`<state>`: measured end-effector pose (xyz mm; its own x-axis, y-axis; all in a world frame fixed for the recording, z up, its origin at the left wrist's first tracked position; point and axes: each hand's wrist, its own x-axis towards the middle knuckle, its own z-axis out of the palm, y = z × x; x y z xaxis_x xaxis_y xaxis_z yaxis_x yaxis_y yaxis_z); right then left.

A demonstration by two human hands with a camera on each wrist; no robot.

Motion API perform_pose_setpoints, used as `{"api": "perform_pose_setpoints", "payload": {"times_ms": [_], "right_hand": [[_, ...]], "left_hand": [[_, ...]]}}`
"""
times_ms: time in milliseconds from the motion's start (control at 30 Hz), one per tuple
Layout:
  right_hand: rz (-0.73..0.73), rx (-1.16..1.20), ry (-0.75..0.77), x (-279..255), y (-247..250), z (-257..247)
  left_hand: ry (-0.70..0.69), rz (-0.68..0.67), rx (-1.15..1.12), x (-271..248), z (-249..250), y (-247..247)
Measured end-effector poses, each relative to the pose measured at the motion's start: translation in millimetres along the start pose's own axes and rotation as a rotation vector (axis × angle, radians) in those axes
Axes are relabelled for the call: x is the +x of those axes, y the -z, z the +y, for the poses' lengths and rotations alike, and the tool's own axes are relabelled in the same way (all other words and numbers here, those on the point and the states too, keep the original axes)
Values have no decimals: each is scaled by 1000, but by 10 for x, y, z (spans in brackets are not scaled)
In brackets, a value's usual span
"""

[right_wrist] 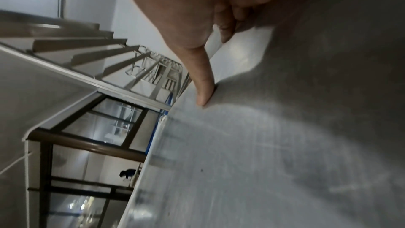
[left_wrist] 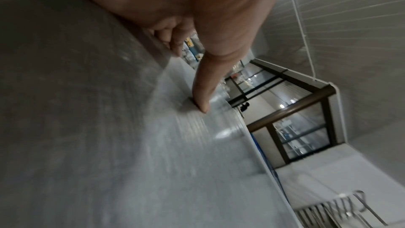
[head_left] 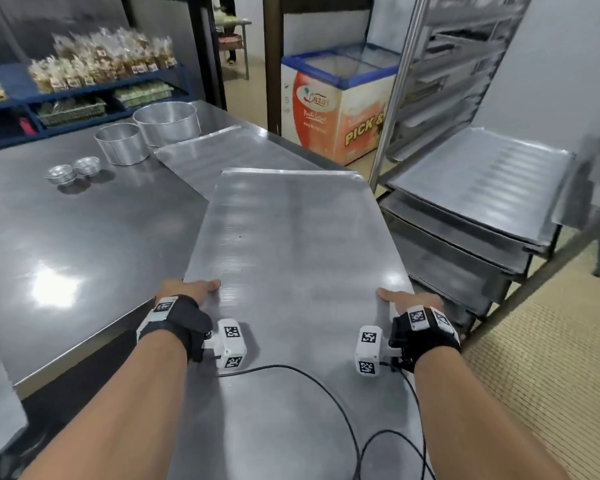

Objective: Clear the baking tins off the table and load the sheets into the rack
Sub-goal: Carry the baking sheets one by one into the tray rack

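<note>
I hold a large metal baking sheet (head_left: 291, 244) level above the table's right end. My left hand (head_left: 191, 289) grips its left edge, thumb on top (left_wrist: 202, 93), fingers curled under. My right hand (head_left: 406, 301) grips the right edge the same way, thumb (right_wrist: 203, 89) pressed on the sheet (right_wrist: 274, 145). A second sheet (head_left: 222, 154) lies on the table behind it. Two round cake tins, one large (head_left: 167, 121) and one smaller (head_left: 118, 142), and small tart tins (head_left: 73, 169) stand on the table's far left. The rack (head_left: 465, 188) with several loaded sheets stands to the right.
The steel table (head_left: 66, 254) stretches left. A chest freezer (head_left: 340, 102) stands behind the rack, beside a doorway. Blue shelves with bagged goods (head_left: 101, 64) line the far wall. Cables trail from my wrists across the held sheet.
</note>
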<state>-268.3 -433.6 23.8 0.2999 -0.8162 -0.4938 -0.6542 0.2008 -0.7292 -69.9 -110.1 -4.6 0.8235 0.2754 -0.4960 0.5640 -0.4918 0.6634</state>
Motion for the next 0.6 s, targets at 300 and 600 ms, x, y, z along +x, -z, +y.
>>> {"api": "perform_pose_setpoints", "payload": {"times_ms": [300,600], "right_hand": [[217,223,-82,-433,675,319],[417,404,-127,-978,959,526]], "left_hand": [[-246,-202,-35,-574,523,-245],[-407,-350,78,-752,907,-386]]}}
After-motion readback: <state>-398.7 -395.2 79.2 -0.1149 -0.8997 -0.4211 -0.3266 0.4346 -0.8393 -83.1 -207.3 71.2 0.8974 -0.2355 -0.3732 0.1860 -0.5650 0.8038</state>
